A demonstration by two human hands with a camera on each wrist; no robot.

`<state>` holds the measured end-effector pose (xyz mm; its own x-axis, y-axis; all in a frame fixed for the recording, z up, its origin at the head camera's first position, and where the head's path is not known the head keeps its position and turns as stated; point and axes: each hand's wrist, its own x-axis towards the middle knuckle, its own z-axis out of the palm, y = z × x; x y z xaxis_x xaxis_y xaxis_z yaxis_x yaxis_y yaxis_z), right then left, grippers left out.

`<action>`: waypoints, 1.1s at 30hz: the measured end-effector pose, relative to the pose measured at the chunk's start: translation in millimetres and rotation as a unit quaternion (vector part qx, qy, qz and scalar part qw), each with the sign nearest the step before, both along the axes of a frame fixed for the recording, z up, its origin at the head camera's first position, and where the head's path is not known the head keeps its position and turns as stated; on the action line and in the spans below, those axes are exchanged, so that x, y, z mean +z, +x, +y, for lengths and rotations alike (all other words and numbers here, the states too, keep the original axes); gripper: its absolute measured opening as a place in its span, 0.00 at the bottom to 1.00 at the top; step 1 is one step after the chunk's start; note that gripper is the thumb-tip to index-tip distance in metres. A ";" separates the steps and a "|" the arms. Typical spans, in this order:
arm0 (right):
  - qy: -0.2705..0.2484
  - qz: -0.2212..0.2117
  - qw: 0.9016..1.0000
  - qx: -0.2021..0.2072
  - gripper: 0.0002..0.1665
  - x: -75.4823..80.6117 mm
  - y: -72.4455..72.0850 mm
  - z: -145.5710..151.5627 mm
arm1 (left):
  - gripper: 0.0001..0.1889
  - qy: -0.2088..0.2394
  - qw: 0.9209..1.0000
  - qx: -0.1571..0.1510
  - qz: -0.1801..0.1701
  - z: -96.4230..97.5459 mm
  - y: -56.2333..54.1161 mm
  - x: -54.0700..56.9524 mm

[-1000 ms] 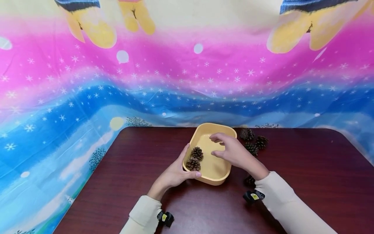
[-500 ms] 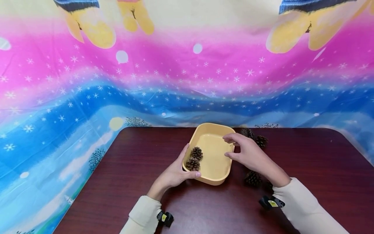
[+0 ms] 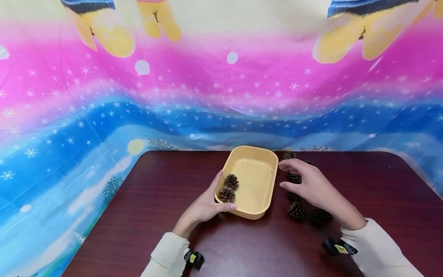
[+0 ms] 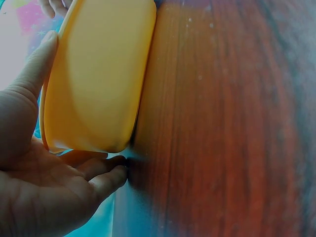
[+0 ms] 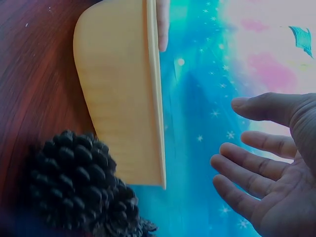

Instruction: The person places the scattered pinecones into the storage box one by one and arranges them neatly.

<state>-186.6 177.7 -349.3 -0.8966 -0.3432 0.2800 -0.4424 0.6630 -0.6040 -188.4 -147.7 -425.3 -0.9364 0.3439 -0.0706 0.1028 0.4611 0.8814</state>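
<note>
A yellow rectangular plastic container [image 3: 254,192] sits on the dark table, and two pine cones [image 3: 231,182] lie inside at its left end. My left hand [image 3: 204,204] holds the near left corner, thumb at the front rim and fingers along the left side; the left wrist view shows the thumb against the container's wall [image 4: 98,84]. My right hand [image 3: 316,186] hovers just right of the container, fingers spread and bent with nothing between them. In the right wrist view that hand [image 5: 261,168] has an empty palm. Beneath it are several loose pine cones [image 3: 298,211].
More pine cones [image 3: 322,217] lie to the right of the container, some partly hidden by the right hand. In the right wrist view a large pine cone [image 5: 71,180] stands close to the container. A printed cloth [image 3: 207,84] hangs behind the table [image 3: 166,177].
My right hand has moved right, from above the container's inside to beyond its right rim, uncovering pine cones near the front. The left hand and the two cones inside stay put.
</note>
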 end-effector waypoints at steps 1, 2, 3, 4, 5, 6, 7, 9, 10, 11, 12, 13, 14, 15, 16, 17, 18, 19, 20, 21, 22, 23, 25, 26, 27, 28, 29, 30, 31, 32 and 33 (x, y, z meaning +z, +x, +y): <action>0.001 0.002 1.000 -0.003 0.28 0.1 1.1 1.9 | 0.64 0.000 1.000 0.000 -0.001 -0.1 -0.2 -0.1; 0.001 0.002 1.000 -0.006 0.28 0.2 2.3 4.1 | 0.64 0.001 1.000 0.000 0.000 -0.1 -0.4 -0.1; 0.002 0.004 1.000 -0.010 0.28 0.3 3.5 6.4 | 0.64 0.001 1.000 -0.001 0.000 0.0 -0.8 -0.3; 0.002 0.005 1.000 -0.013 0.28 0.1 4.6 8.8 | 0.64 0.003 1.000 -0.002 0.001 0.0 -0.8 0.0; 0.002 0.006 1.000 -0.014 0.28 -0.1 5.6 11.4 | 0.64 0.005 1.000 -0.002 0.002 0.1 -1.0 0.0; 0.003 0.008 1.000 -0.016 0.28 -0.4 6.5 13.9 | 0.64 0.006 1.000 -0.003 0.003 0.0 -1.0 0.1; 0.004 0.010 1.000 -0.018 0.28 -0.8 7.4 16.6 | 0.64 0.007 1.000 -0.002 0.001 0.1 -1.1 0.2; 0.009 0.012 1.000 -0.022 0.28 -1.4 9.3 22.1 | 0.64 0.006 1.000 -0.001 0.001 0.3 -1.2 0.2; 0.011 0.014 1.000 -0.023 0.28 -2.0 10.1 24.9 | 0.64 0.005 1.000 -0.001 0.001 0.3 -1.1 0.4; 0.013 0.015 0.999 -0.024 0.28 -2.5 11.2 27.7 | 0.64 0.004 1.000 -0.001 0.001 0.3 -1.0 0.3; 0.017 0.019 0.999 -0.025 0.27 -3.3 11.9 30.5 | 0.64 0.003 1.000 0.000 0.001 0.2 -0.9 0.3; 0.020 0.022 0.999 -0.026 0.27 -4.2 12.6 33.1 | 0.64 0.003 1.000 0.000 0.000 0.4 -1.0 0.3; 0.023 0.028 0.999 -0.026 0.27 -5.1 13.3 35.7 | 0.64 0.004 1.000 0.000 -0.001 0.4 -1.0 0.1; 0.026 0.033 0.999 -0.025 0.27 -6.3 13.7 38.3 | 0.64 0.005 1.000 0.000 -0.001 0.5 -1.0 0.0; 0.030 0.039 0.998 -0.024 0.27 -7.8 13.8 40.8 | 0.64 0.006 1.000 0.000 -0.001 0.5 -1.0 -0.1; 0.033 0.046 0.998 -0.023 0.27 -9.0 14.2 42.9 | 0.64 0.007 1.000 0.001 -0.001 0.5 -1.2 -0.3; 0.037 0.055 0.998 -0.022 0.27 -10.4 14.5 45.0 | 0.64 0.008 1.000 0.001 -0.001 0.6 -1.3 -0.4; 0.038 0.061 0.997 -0.021 0.27 -11.7 15.1 47.1 | 0.64 0.009 1.000 0.001 -0.002 0.8 -1.4 -0.4; 0.039 0.067 0.997 -0.019 0.27 -12.9 15.7 49.2 | 0.64 0.009 1.000 0.001 -0.002 0.9 -1.5 -0.4; 0.039 0.070 0.997 -0.016 0.27 -14.3 16.0 51.3 | 0.64 0.008 1.000 0.001 -0.002 0.9 -1.4 -0.3; 0.038 0.075 0.996 -0.012 0.27 -15.4 16.5 53.0 | 0.64 0.008 1.000 0.001 -0.003 0.9 -1.4 -0.3; 0.038 0.077 0.996 -0.010 0.27 -16.4 17.2 54.8 | 0.64 0.007 1.000 0.002 -0.003 0.8 -1.3 -0.3; 0.039 0.079 0.996 -0.004 0.27 -18.5 17.9 58.7 | 0.64 0.007 1.000 0.002 -0.004 0.9 -1.2 -0.2; 0.041 0.078 0.996 -0.001 0.27 -19.1 18.3 60.7 | 0.64 0.007 1.000 0.003 -0.004 0.9 -1.2 -0.2; 0.043 0.077 0.996 0.001 0.27 -19.7 18.6 62.7 | 0.64 0.007 1.000 0.004 -0.004 1.0 -1.3 -0.1; 0.045 0.077 0.996 0.003 0.27 -20.2 18.9 64.6 | 0.64 0.007 1.000 0.004 -0.004 1.0 -1.3 0.1; 0.049 0.075 0.996 0.005 0.27 -20.5 19.2 66.5 | 0.64 0.007 1.000 0.004 -0.004 0.9 -1.3 0.2; 0.053 0.074 0.996 0.007 0.27 -20.9 19.4 68.2 | 0.64 0.008 1.000 0.004 -0.004 0.9 -1.2 0.3; 0.056 0.073 0.996 0.010 0.27 -21.2 19.6 69.9 | 0.64 0.008 1.000 0.004 -0.005 0.9 -1.3 0.3; 0.061 0.071 0.996 0.013 0.27 -21.6 19.6 71.5 | 0.64 0.008 1.000 0.004 -0.005 0.9 -1.2 0.4; 0.067 0.071 0.995 0.016 0.27 -22.0 19.8 72.8 | 0.64 0.009 1.000 0.004 -0.005 0.9 -1.2 0.5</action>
<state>-166.8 250.5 -371.3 -0.8391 -0.4131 0.3541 -0.5393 0.7174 -0.4411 -189.6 -146.9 -424.9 -0.9383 0.3378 -0.0743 0.0903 0.4467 0.8901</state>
